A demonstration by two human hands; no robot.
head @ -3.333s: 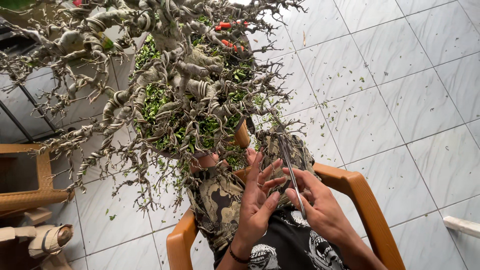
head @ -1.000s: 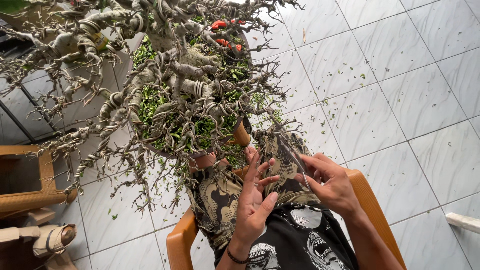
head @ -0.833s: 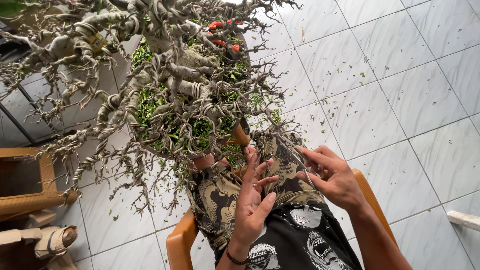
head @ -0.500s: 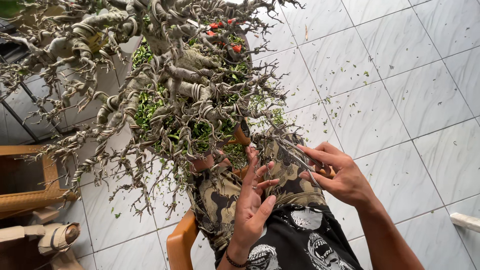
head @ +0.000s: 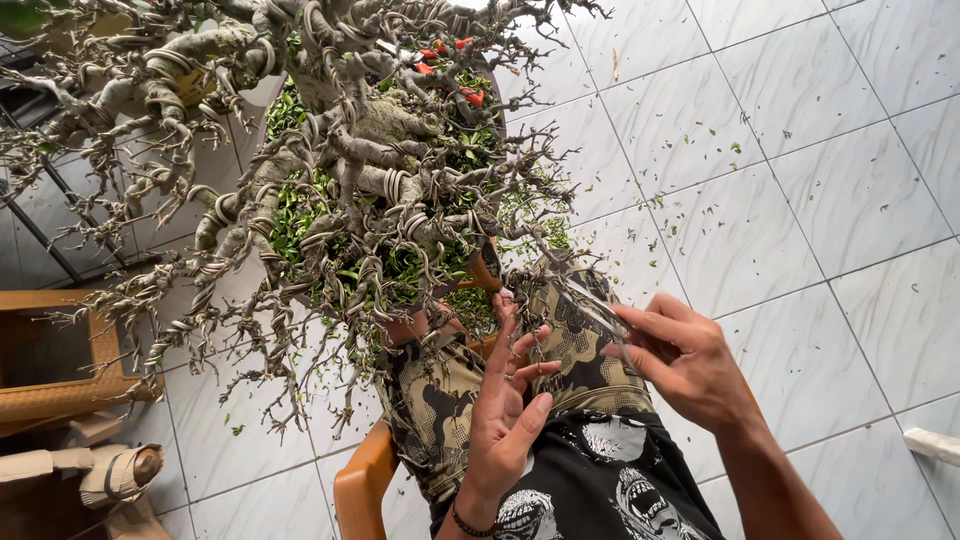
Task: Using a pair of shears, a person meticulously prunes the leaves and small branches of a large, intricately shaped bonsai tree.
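A wired bonsai tree (head: pixel 350 190) with grey bare branches and small green leaves stands in front of me, its pot (head: pixel 480 270) near my knees. My left hand (head: pixel 505 400) reaches up with fingers spread, pinching a thin twig at the tree's lower edge. My right hand (head: pixel 680 355) grips slim metal scissors (head: pixel 590 305), the blades pointing up-left toward the twigs beside my left fingers. I sit on an orange plastic chair (head: pixel 360 480) in camouflage trousers and a black printed shirt.
White floor tiles (head: pixel 800 180) are strewn with small green clippings. A wooden chair (head: pixel 60 390) and cardboard scraps (head: pixel 110 470) lie at the left. A white object (head: pixel 935 445) pokes in at the right edge.
My right hand with the scissors has shifted right and slightly down, the blades now angled flatter toward the twigs. My left hand stays at the lower branches.
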